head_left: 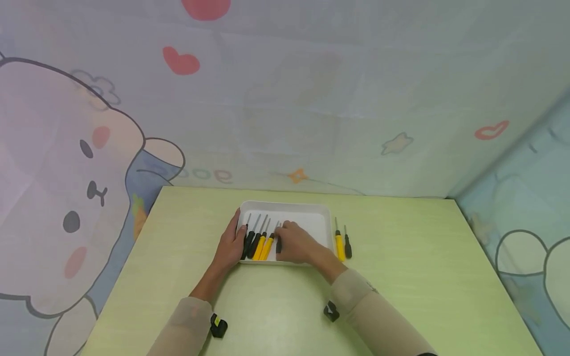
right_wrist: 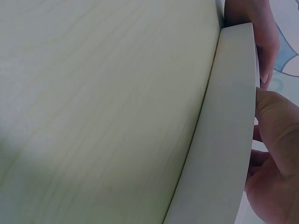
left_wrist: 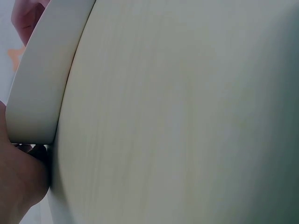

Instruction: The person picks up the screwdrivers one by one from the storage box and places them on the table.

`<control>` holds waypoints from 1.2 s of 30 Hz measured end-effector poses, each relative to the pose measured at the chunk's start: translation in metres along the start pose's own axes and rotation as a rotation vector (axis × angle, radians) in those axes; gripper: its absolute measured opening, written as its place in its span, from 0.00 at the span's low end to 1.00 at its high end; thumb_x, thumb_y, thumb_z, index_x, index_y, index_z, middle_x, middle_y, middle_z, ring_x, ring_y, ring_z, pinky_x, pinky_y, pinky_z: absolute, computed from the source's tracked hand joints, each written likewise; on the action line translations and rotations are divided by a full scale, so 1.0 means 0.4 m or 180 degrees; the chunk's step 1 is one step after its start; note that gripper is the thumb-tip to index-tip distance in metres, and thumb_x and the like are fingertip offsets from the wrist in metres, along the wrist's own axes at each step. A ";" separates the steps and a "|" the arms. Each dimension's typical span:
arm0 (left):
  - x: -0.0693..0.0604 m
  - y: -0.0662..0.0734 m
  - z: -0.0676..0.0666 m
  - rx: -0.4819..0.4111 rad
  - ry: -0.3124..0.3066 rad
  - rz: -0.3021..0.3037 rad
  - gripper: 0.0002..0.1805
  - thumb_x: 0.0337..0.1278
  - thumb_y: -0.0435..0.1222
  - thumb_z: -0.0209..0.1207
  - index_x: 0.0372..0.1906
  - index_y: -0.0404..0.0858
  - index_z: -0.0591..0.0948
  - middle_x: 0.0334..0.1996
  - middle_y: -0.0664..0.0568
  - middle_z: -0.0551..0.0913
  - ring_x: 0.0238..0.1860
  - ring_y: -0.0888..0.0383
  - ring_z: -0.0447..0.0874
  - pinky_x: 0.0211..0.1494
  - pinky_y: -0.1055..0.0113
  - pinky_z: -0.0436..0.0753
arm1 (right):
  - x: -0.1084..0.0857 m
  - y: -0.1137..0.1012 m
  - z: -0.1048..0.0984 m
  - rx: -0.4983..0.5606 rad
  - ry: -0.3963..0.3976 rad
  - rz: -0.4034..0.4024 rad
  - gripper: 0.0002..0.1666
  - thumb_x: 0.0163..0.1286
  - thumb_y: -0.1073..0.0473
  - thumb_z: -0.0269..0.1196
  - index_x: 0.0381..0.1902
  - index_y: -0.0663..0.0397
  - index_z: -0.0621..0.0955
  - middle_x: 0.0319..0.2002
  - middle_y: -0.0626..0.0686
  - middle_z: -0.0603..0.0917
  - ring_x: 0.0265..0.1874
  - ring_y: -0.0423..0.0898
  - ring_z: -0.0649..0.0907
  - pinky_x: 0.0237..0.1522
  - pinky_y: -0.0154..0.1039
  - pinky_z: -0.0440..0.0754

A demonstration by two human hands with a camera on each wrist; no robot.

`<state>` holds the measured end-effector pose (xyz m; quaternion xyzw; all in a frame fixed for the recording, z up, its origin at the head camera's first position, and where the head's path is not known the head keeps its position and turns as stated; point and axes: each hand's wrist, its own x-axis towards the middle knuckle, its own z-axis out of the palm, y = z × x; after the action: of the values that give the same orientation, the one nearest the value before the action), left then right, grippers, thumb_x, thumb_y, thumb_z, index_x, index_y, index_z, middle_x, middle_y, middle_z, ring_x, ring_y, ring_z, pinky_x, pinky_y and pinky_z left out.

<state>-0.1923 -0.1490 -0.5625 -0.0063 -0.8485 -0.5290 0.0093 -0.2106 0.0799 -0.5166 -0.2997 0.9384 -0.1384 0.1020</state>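
Note:
A white tray (head_left: 318, 217) holds several screwdrivers lying side by side, black-handled ones at the left and yellow-handled ones (head_left: 267, 247) beside them. My left hand (head_left: 229, 247) grips the tray's left end, thumb over the rim. Inside the tray, my right hand (head_left: 296, 243) pinches a black-handled screwdriver (head_left: 278, 244) just right of the yellow ones. In the left wrist view the tray's side wall (left_wrist: 42, 74) shows with the left hand (left_wrist: 21, 182) at its corner. The right wrist view shows the right hand (right_wrist: 275, 158) over the tray wall (right_wrist: 219, 126).
Right of the tray, a yellow-handled screwdriver (head_left: 340, 246) and a small black-handled one (head_left: 348, 247) lie on the light green table (head_left: 409, 277). A printed cloth (head_left: 285, 99) hangs behind the table. Black devices sit at both wrists.

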 end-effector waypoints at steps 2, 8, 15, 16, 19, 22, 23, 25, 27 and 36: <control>-0.001 -0.001 0.000 0.0007 -0.0004 -0.0006 0.34 0.87 0.40 0.42 0.88 0.43 0.49 0.86 0.47 0.53 0.85 0.48 0.49 0.85 0.48 0.50 | -0.002 0.004 0.000 -0.0011 0.0023 -0.0030 0.32 0.62 0.47 0.78 0.60 0.55 0.84 0.45 0.50 0.79 0.41 0.45 0.74 0.46 0.37 0.78; -0.006 -0.005 0.000 -0.0022 0.0000 -0.0022 0.34 0.87 0.41 0.43 0.88 0.44 0.49 0.85 0.48 0.53 0.85 0.48 0.50 0.85 0.48 0.50 | -0.008 0.012 0.000 0.0010 0.0057 -0.0102 0.34 0.62 0.50 0.78 0.63 0.58 0.83 0.48 0.52 0.79 0.42 0.45 0.74 0.49 0.39 0.79; -0.008 -0.010 0.000 -0.0021 0.0005 -0.0019 0.34 0.86 0.41 0.43 0.88 0.45 0.49 0.85 0.48 0.54 0.84 0.48 0.50 0.85 0.48 0.51 | -0.015 0.017 0.003 0.0036 0.0030 -0.0072 0.34 0.62 0.50 0.77 0.64 0.57 0.83 0.50 0.53 0.80 0.44 0.45 0.75 0.52 0.40 0.80; -0.009 -0.010 0.000 -0.0020 0.0003 -0.0018 0.34 0.86 0.41 0.43 0.88 0.45 0.49 0.85 0.48 0.54 0.84 0.48 0.50 0.85 0.48 0.51 | -0.016 0.018 0.003 0.0043 0.0019 -0.0061 0.35 0.62 0.50 0.77 0.64 0.57 0.83 0.51 0.53 0.80 0.44 0.45 0.75 0.53 0.40 0.80; -0.007 -0.011 0.000 0.0003 0.0003 -0.0009 0.35 0.86 0.41 0.43 0.88 0.46 0.49 0.85 0.48 0.54 0.84 0.48 0.50 0.85 0.48 0.51 | -0.019 0.018 0.001 0.0044 0.0007 -0.0043 0.35 0.63 0.49 0.77 0.65 0.56 0.82 0.52 0.52 0.80 0.45 0.45 0.75 0.54 0.40 0.80; -0.004 -0.012 -0.001 0.0022 -0.0001 0.0001 0.34 0.86 0.41 0.43 0.88 0.45 0.49 0.85 0.48 0.53 0.85 0.48 0.50 0.85 0.48 0.51 | -0.021 0.019 -0.003 0.0052 0.0000 -0.0044 0.36 0.63 0.49 0.77 0.66 0.56 0.82 0.53 0.52 0.80 0.45 0.45 0.75 0.54 0.40 0.80; -0.003 -0.012 -0.001 0.0023 -0.0002 0.0004 0.34 0.86 0.41 0.43 0.88 0.45 0.49 0.85 0.48 0.53 0.85 0.48 0.50 0.85 0.48 0.50 | -0.022 0.019 -0.004 0.0060 0.0006 -0.0055 0.36 0.63 0.49 0.78 0.66 0.56 0.82 0.53 0.52 0.80 0.45 0.45 0.75 0.54 0.40 0.80; -0.002 -0.010 0.000 0.0017 -0.0003 0.0005 0.34 0.86 0.41 0.43 0.88 0.45 0.49 0.85 0.48 0.53 0.85 0.48 0.50 0.85 0.48 0.50 | -0.025 0.019 -0.009 0.0084 0.0021 -0.0071 0.36 0.63 0.49 0.78 0.66 0.57 0.82 0.53 0.53 0.80 0.46 0.45 0.76 0.54 0.41 0.80; -0.001 -0.008 0.000 0.0013 -0.0003 0.0002 0.34 0.86 0.41 0.43 0.88 0.44 0.49 0.85 0.48 0.53 0.85 0.48 0.50 0.85 0.48 0.50 | -0.028 0.019 -0.014 0.0111 0.0027 -0.0077 0.36 0.63 0.50 0.78 0.66 0.57 0.82 0.54 0.54 0.80 0.46 0.46 0.76 0.55 0.42 0.80; 0.001 -0.001 0.002 0.0029 0.0000 -0.0005 0.34 0.86 0.41 0.42 0.88 0.44 0.49 0.85 0.47 0.53 0.85 0.47 0.50 0.85 0.48 0.50 | -0.040 0.025 -0.028 0.0160 0.0040 -0.0083 0.36 0.63 0.51 0.78 0.66 0.58 0.81 0.56 0.55 0.80 0.48 0.47 0.77 0.58 0.43 0.81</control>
<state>-0.1928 -0.1483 -0.5632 -0.0055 -0.8509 -0.5252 0.0089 -0.2063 0.0992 -0.5077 -0.3084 0.9312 -0.1652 0.1019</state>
